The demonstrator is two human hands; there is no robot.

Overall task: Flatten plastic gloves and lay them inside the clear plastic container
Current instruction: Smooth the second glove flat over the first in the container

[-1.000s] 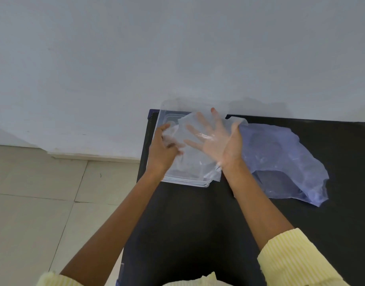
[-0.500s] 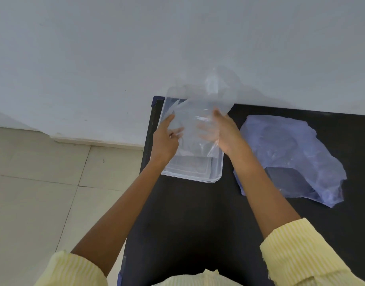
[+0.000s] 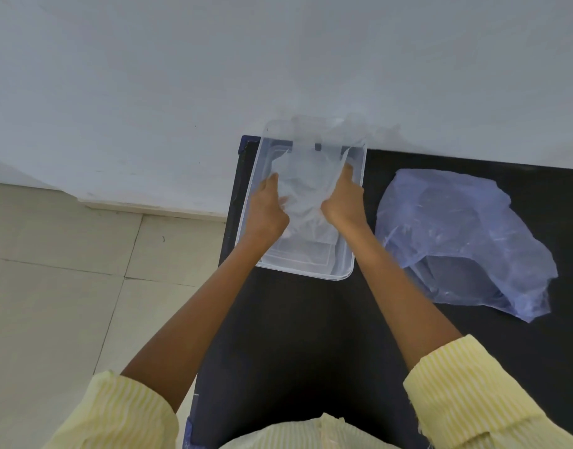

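- Two hands grip one plastic glove (image 3: 306,189): left hand (image 3: 268,209) pinching its left edge, right hand (image 3: 343,202) its right.
- Glove sags between them inside the clear plastic container (image 3: 349,270), long axis running away from the person.
- Blue bag (image 3: 456,228) lies nearer the right hand.

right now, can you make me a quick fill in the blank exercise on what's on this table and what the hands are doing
1. Both hands, left and right, press a plastic glove down inside the clear ____.
2. The container sits on a ____ table.
3. To the right of the container lies a crumpled ____ plastic bag.
4. The person's rolled-up sleeves are pale ____ with stripes.

Missing words: container; black; blue; yellow
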